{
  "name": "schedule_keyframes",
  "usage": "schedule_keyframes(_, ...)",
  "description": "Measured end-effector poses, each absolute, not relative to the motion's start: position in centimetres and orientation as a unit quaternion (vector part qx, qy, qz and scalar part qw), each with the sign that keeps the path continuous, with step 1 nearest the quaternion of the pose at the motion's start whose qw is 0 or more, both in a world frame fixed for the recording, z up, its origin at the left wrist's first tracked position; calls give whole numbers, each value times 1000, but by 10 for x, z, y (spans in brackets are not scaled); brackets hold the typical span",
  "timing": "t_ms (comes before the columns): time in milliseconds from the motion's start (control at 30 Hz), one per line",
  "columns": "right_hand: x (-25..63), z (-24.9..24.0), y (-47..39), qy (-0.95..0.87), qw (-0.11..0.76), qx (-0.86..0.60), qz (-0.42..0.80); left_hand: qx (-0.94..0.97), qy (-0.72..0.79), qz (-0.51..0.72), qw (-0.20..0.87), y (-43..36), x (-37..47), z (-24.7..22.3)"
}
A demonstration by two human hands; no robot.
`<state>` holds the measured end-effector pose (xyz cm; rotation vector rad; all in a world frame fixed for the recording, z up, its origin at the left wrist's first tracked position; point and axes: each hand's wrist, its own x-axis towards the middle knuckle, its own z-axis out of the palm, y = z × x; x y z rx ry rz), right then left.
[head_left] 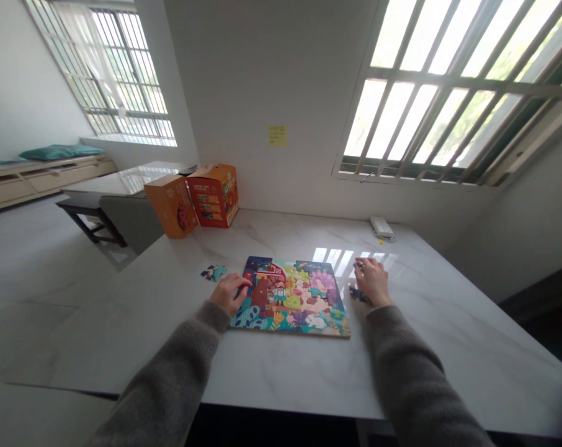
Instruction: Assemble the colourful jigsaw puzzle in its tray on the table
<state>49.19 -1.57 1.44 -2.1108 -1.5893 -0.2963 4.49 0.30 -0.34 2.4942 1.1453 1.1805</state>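
A colourful jigsaw puzzle point(293, 298) of a farm scene with a red barn lies on the marble-patterned table, most of its picture filled in, with gaps along the top. My left hand point(229, 293) rests at the puzzle's left edge, fingers curled; a small dark bit shows beneath them, too unclear to name. Off the right side, my right hand point(373, 282) has its fingertips closed on a small dark puzzle piece point(359, 265). Another few dark pieces point(358, 293) lie just below that hand. Loose teal and dark pieces point(213, 272) lie beyond my left hand.
Two orange puzzle boxes point(214, 197) stand at the table's back left corner. A white device with a cord point(382, 228) lies near the wall at back right. A yellow note point(277, 135) is stuck on the wall. Barred windows let in light, which reflects on the tabletop point(281, 372).
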Motion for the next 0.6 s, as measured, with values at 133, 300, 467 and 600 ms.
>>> schedule_keyframes(133,515,10,-9,-518,211,-825,-83,837,373,390,88,3,46,-4)
schedule_keyframes(300,522,-1,-3,-502,194,-840,-67,838,376,385,92,4,47,-6)
schedule_keyframes(467,528,-4,2,-495,207,-840,-86,840,375,381,97,2,48,-4)
schedule_keyframes(600,531,-3,1,-494,243,-830,-90,832,381,390,106,0,49,1)
